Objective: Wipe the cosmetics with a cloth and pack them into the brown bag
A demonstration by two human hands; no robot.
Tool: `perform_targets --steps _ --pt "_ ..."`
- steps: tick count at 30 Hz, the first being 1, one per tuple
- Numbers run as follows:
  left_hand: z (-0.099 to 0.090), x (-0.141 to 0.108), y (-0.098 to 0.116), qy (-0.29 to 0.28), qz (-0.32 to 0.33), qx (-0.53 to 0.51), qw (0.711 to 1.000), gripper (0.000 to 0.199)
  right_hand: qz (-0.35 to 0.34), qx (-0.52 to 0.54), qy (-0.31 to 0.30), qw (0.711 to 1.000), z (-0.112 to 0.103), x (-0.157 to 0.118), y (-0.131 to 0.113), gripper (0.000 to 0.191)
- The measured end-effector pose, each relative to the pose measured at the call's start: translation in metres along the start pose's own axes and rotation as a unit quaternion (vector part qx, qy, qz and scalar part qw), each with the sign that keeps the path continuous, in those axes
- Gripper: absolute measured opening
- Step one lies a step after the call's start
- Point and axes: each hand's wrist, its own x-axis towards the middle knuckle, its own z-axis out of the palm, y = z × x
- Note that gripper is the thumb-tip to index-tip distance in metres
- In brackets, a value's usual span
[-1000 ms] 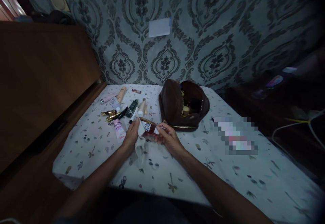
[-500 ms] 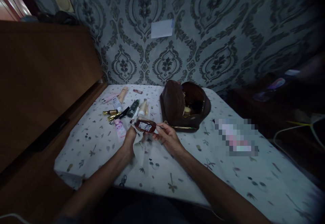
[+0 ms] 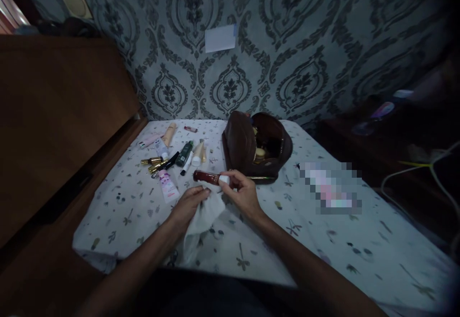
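My right hand (image 3: 241,191) grips a small dark red bottle (image 3: 207,177) by its white cap (image 3: 224,179), the bottle lying almost level with its base to the left. Pinched in my left hand (image 3: 190,204) is a white cloth or tissue (image 3: 210,211), which hangs down just below the bottle. Left of the hands lie a pink-and-white tube (image 3: 167,186), a dark green bottle (image 3: 184,154), a cream tube with a white cap (image 3: 197,155) and a black stick (image 3: 171,160). Behind my right hand stands a brown cosmetic bag (image 3: 240,144), unzipped, with items inside.
Gold-coloured tubes (image 3: 157,166), a peach tube (image 3: 169,134) and a small reddish tube (image 3: 190,129) lie on the patterned tablecloth (image 3: 140,211). A blurred-out object (image 3: 330,187) is on the right. A wooden cabinet (image 3: 61,116) borders the left; a patterned wall (image 3: 230,1) rises behind.
The bottle has been turned, so its label no longer shows, and my right hand now holds its white cap. My left hand has come off the bottle's end, with the cloth lower and more spread.
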Motion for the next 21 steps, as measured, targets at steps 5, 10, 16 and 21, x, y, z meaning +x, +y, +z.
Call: perform_targets --steps 5,10,16,21 --pt "0.005 -0.012 0.020 0.005 0.251 0.298 0.921 0.032 -0.071 -0.064 -0.049 0.994 0.000 0.000 0.001 0.010" --pt "0.016 -0.007 0.020 0.047 0.321 0.576 0.750 0.022 -0.076 -0.075 -0.053 0.993 0.004 -0.004 0.004 0.007" --pt "0.015 0.011 0.023 0.050 0.362 0.585 0.724 0.021 -0.089 -0.080 -0.048 0.992 0.007 -0.007 0.005 0.007" --pt "0.004 0.026 0.034 0.038 0.343 0.460 0.818 0.017 -0.067 -0.080 -0.067 0.992 -0.028 0.002 -0.022 0.012"
